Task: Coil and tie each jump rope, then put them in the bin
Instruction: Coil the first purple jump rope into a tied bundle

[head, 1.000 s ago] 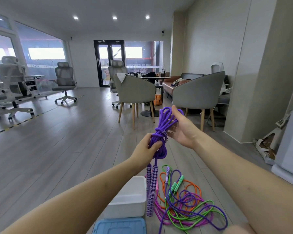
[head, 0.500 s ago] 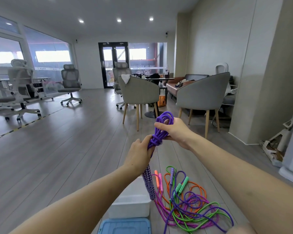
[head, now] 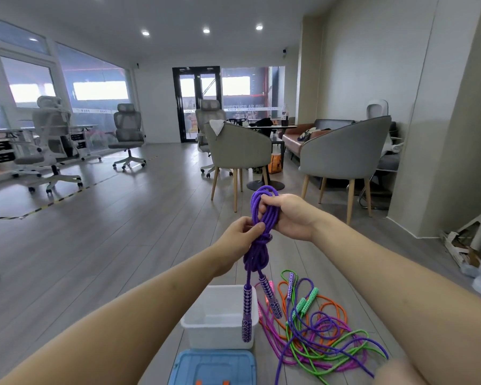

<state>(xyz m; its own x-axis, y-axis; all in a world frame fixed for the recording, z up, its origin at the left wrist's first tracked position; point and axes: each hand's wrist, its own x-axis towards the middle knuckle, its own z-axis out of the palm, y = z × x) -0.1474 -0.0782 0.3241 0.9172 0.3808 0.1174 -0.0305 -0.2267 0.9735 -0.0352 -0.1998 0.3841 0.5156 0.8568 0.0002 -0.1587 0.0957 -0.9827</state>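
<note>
While both hands clamp the coiled purple braided jump rope | left hand pinches knot, right hand grips loops | risk: loose knot unwinds over white plastic bin.

bin left of loose ropes on floor, lid before bin, chairs behind
</note>
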